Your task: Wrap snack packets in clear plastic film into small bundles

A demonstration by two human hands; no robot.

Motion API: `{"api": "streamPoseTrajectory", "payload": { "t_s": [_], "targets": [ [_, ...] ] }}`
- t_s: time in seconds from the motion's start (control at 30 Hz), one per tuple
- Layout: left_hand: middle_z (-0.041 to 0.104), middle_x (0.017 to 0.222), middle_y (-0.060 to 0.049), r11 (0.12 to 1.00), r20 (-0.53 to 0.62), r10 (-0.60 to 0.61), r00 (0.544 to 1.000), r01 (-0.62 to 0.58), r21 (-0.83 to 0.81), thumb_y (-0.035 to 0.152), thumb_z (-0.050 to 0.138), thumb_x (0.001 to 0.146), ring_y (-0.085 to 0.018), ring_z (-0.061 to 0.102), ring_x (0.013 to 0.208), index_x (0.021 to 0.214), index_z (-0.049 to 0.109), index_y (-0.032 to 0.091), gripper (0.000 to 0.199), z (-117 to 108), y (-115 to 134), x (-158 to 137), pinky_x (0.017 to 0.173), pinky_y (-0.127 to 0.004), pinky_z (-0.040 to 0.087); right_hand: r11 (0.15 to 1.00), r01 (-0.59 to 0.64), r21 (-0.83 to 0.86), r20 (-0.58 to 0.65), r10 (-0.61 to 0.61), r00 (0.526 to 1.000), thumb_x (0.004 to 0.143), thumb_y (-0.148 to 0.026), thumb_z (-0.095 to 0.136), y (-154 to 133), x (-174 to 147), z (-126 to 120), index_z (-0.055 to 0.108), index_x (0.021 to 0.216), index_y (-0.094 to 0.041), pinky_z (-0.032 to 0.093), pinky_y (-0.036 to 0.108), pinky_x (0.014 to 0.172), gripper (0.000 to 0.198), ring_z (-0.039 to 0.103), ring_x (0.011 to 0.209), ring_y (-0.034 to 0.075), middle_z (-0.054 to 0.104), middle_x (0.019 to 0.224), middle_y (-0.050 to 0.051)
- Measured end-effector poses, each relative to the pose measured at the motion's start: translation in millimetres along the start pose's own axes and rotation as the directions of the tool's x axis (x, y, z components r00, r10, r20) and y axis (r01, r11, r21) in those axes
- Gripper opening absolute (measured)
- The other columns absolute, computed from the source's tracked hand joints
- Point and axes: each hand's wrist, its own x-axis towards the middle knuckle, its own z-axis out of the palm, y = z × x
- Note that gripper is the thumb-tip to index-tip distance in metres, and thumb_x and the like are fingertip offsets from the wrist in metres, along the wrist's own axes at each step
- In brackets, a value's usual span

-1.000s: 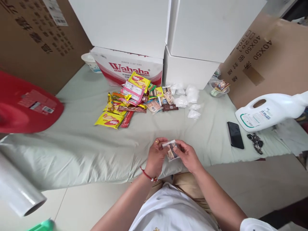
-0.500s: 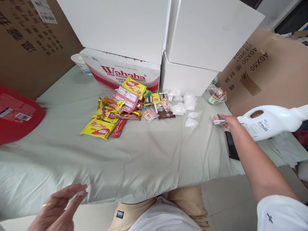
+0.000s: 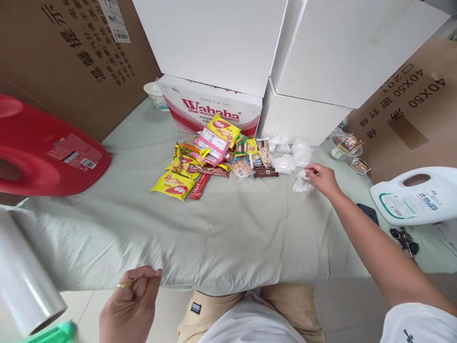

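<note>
My right hand point(image 3: 324, 180) reaches to the right of the snack pile, its thumb and forefinger pinched on a small crumpled clear plastic bag point(image 3: 303, 186). More crumpled clear bags point(image 3: 284, 164) lie just beyond and left of it. Low at the table's front edge, my left hand point(image 3: 130, 300) is closed, thumb against the curled forefinger; whether anything is inside is hidden. In the middle lies a heap of packaged snacks, with a yellow wafer packet point(image 3: 174, 186) at its near side. A small wrapped snack point(image 3: 360, 166) rests beside a clear plastic bowl point(image 3: 345, 146) of snacks.
A red jug point(image 3: 53, 147) stands at left, above a roll of clear film point(image 3: 28, 276). White boxes point(image 3: 221, 43) and a Wahaha carton point(image 3: 210, 109) line the back. At right are a white detergent bottle point(image 3: 421, 197), a black phone point(image 3: 368, 213) and keys point(image 3: 405, 240).
My right hand has let go of the small wrapped snack by the bowl and moved left to the plastic bags. My left hand's fingers have curled in. The view has shifted left.
</note>
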Motion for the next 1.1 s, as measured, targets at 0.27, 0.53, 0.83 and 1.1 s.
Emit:
{"api": "streamPoseTrajectory", "payload": {
  "t_s": [0.27,0.53,0.83,1.1],
  "targets": [
    [0.064,0.092,-0.002,0.976,0.046,-0.028,0.999,0.037,-0.212,0.047,0.071,0.069,-0.025,0.066,0.091,0.095,0.055,0.026,0.037,-19,-35,-13,0.078,-0.037,0.053,0.976,0.108,-0.188,0.174,-0.076,0.982,0.078,-0.019,0.066,-51,43,12,0.077,0.091,-0.021,0.048,0.038,0.085,0.017,0.063,0.102,0.028,0.074,0.099,0.011],
    [0.065,0.092,-0.004,0.913,0.235,0.058,0.970,0.044,-0.405,0.055,0.075,0.077,-0.021,0.063,0.082,0.098,0.065,0.022,0.040,-9,-23,-22,0.075,-0.032,0.052,0.589,-0.297,0.752,0.211,0.212,0.954,0.062,-0.045,0.087,-80,-57,-15,0.069,0.085,-0.022,0.032,0.024,0.048,0.037,0.040,0.054,0.009,0.056,0.069,-0.002],
    [0.062,0.085,-0.003,0.651,0.536,0.265,0.802,0.261,-0.713,0.053,0.070,0.086,-0.015,0.057,0.076,0.103,0.066,0.022,0.035,108,90,-34,0.058,-0.022,0.043,0.044,-0.457,0.889,0.429,0.271,0.862,0.063,-0.034,0.092,-130,-205,34,0.070,0.082,-0.026,0.031,0.024,0.045,0.030,0.038,0.053,0.009,0.054,0.067,-0.004],
    [0.057,0.068,0.003,0.588,0.580,0.208,0.787,0.374,-0.718,0.049,0.084,0.070,-0.011,0.050,0.065,0.073,0.064,0.019,0.036,147,97,-25,0.062,-0.023,0.042,0.386,-0.397,0.833,0.337,0.215,0.917,0.073,-0.043,0.088,-123,-232,22,0.076,0.085,-0.024,0.035,0.026,0.053,0.026,0.044,0.062,0.012,0.060,0.073,-0.001]
  ]
}}
